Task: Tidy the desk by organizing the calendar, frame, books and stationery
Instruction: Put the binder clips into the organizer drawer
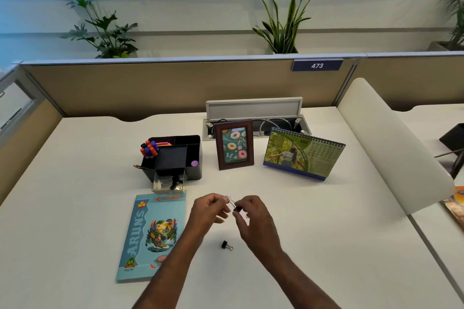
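Note:
Above the desk's middle, my left hand (209, 211) and my right hand (253, 218) both pinch one small black binder clip (237, 208), the left on its wire handle, the right on its black body. A second binder clip (226, 245) lies on the white desk (313, 221) just below my hands. A light-blue book (148, 236) lies flat to the left. The black desk organizer (187, 155) holds markers (149, 149), and its clear drawer (167, 184) stands pulled out. A brown photo frame (234, 144) and a green desk calendar (302, 154) stand upright behind.
An open cable box (253, 114) with wires sits behind the frame. A white curved divider (394, 148) bounds the desk on the right, and beige partition walls (163, 85) close the back and left. Potted plants (286, 20) stand beyond the partition.

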Demonstrator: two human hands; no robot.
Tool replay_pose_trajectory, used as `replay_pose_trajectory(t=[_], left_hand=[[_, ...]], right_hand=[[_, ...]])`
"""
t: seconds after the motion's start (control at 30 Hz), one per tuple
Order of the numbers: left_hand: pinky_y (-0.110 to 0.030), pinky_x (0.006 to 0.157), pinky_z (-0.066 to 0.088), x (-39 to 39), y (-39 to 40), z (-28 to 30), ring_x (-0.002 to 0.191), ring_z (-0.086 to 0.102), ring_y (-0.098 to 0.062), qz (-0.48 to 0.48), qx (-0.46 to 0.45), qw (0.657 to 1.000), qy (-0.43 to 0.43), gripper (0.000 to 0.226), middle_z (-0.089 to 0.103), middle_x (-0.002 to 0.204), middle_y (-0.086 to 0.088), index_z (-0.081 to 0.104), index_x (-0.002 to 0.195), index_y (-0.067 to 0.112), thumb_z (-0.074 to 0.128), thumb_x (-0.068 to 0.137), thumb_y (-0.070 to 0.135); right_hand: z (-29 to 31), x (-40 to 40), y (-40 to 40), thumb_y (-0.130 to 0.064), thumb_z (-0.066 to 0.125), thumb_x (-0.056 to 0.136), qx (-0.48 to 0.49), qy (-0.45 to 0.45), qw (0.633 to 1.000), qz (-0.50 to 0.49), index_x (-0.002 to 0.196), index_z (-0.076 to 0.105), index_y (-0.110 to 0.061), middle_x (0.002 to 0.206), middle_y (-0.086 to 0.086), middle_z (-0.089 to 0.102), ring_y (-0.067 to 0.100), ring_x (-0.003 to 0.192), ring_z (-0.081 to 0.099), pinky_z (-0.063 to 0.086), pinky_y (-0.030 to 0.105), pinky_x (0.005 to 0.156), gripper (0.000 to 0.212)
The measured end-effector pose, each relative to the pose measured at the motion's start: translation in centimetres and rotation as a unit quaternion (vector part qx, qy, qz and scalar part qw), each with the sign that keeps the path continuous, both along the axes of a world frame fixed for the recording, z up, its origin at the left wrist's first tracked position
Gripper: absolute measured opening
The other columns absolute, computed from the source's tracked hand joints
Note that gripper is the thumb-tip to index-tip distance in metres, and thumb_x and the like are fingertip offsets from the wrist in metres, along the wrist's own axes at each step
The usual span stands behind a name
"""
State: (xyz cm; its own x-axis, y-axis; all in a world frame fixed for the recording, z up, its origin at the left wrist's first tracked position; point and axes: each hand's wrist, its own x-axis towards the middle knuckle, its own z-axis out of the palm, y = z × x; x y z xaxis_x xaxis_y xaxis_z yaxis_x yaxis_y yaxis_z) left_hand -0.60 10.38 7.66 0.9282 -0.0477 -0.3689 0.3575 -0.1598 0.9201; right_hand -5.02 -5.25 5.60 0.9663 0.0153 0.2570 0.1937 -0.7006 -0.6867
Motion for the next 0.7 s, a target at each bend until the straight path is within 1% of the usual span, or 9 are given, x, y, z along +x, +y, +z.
replay_pose_trajectory(t=[0.07, 0.13, 0.2, 0.27, 0.37, 0.47, 0.57, 0.63, 0.7], left_hand=[[-0.030, 0.064, 0.057, 0.1, 0.3, 0.0, 0.067, 0.069, -0.020, -0.009, 0.008, 1.000, -0.003, 0.017, 0.073, 0.074, -0.008, 0.072, 0.090, 0.008, 0.067, 0.093, 0.024], [-0.030, 0.062, 0.057, 0.4, 0.7, 0.0, 0.063, 0.067, -0.019, -0.008, 0.019, 1.000, -0.005, 0.016, 0.071, 0.071, -0.008, 0.072, 0.088, 0.008, 0.068, 0.092, 0.023], [-0.030, 0.060, 0.056, 1.0, 1.6, 0.0, 0.061, 0.064, -0.018, 0.013, 0.029, 0.999, -0.008, 0.016, 0.069, 0.070, -0.007, 0.072, 0.087, 0.008, 0.068, 0.092, 0.023], [-0.029, 0.056, 0.053, 1.8, 3.0, 0.1, 0.060, 0.059, -0.018, 0.057, 0.028, 0.998, -0.007, 0.015, 0.065, 0.069, -0.008, 0.071, 0.086, 0.007, 0.069, 0.091, 0.022], [-0.027, 0.054, 0.048, 3.3, 5.9, 0.1, 0.060, 0.052, -0.017, 0.137, 0.040, 0.990, -0.014, 0.014, 0.060, 0.070, -0.008, 0.069, 0.091, 0.006, 0.067, 0.091, 0.020], [-0.026, 0.050, 0.039, 5.0, 8.9, -0.5, 0.056, 0.045, -0.014, 0.226, 0.041, 0.973, -0.016, 0.014, 0.057, 0.066, -0.005, 0.071, 0.096, 0.007, 0.070, 0.090, 0.019], [-0.023, 0.053, 0.038, 6.4, 11.6, -1.5, 0.057, 0.044, -0.012, 0.299, 0.050, 0.953, 0.000, 0.018, 0.057, 0.069, -0.002, 0.073, 0.097, 0.008, 0.074, 0.086, 0.023], [-0.022, 0.053, 0.037, 6.9, 12.6, -2.2, 0.057, 0.044, -0.013, 0.317, 0.051, 0.947, 0.012, 0.021, 0.056, 0.069, -0.002, 0.074, 0.096, 0.007, 0.075, 0.085, 0.024], [-0.025, 0.054, 0.040, 7.2, 12.9, -2.9, 0.061, 0.049, -0.017, 0.315, 0.054, 0.947, 0.025, 0.021, 0.059, 0.071, -0.004, 0.074, 0.096, 0.008, 0.075, 0.084, 0.025]], right_hand=[[0.0, -0.1, 0.1, -0.026, 0.063, 0.091, 0.001, 0.004, 1.000, 0.010, 0.108, 0.062, -0.023, 0.104, -0.010, 0.055, 0.005, 0.093, 0.054, 0.052, 0.026, 0.073, 0.018], [0.2, -0.3, 0.2, -0.028, 0.065, 0.089, 0.001, 0.006, 1.000, 0.015, 0.115, 0.059, -0.024, 0.109, -0.010, 0.054, 0.006, 0.095, 0.054, 0.053, 0.024, 0.074, 0.027], [0.3, -0.6, 0.1, -0.032, 0.067, 0.088, 0.002, 0.013, 1.000, 0.015, 0.122, 0.055, -0.027, 0.114, -0.010, 0.052, 0.006, 0.095, 0.054, 0.052, 0.020, 0.072, 0.037], [0.1, -1.0, -0.2, -0.036, 0.067, 0.087, 0.001, 0.018, 1.000, 0.013, 0.123, 0.053, -0.029, 0.115, -0.012, 0.050, 0.006, 0.096, 0.054, 0.051, 0.021, 0.071, 0.039], [-0.8, -1.9, -0.8, -0.036, 0.068, 0.087, -0.004, 0.035, 0.999, -0.001, 0.121, 0.052, -0.033, 0.117, -0.015, 0.050, 0.004, 0.101, 0.055, 0.052, 0.022, 0.071, 0.038], [-1.8, -2.9, -1.3, -0.036, 0.067, 0.088, -0.012, 0.051, 0.999, -0.012, 0.120, 0.051, -0.036, 0.118, -0.019, 0.050, 0.002, 0.103, 0.054, 0.051, 0.020, 0.072, 0.036], [-2.6, -3.8, -1.6, -0.037, 0.067, 0.088, -0.024, 0.069, 0.997, -0.016, 0.120, 0.051, -0.037, 0.115, -0.020, 0.049, 0.002, 0.101, 0.055, 0.051, 0.019, 0.068, 0.036], [-3.2, -4.2, -1.8, -0.037, 0.067, 0.088, -0.030, 0.080, 0.996, -0.016, 0.120, 0.050, -0.037, 0.114, -0.021, 0.049, 0.001, 0.100, 0.056, 0.052, 0.021, 0.066, 0.036], [-3.6, -4.6, -1.9, -0.037, 0.067, 0.087, -0.038, 0.087, 0.995, -0.019, 0.120, 0.050, -0.037, 0.113, -0.020, 0.050, 0.001, 0.100, 0.056, 0.051, 0.020, 0.066, 0.036]])
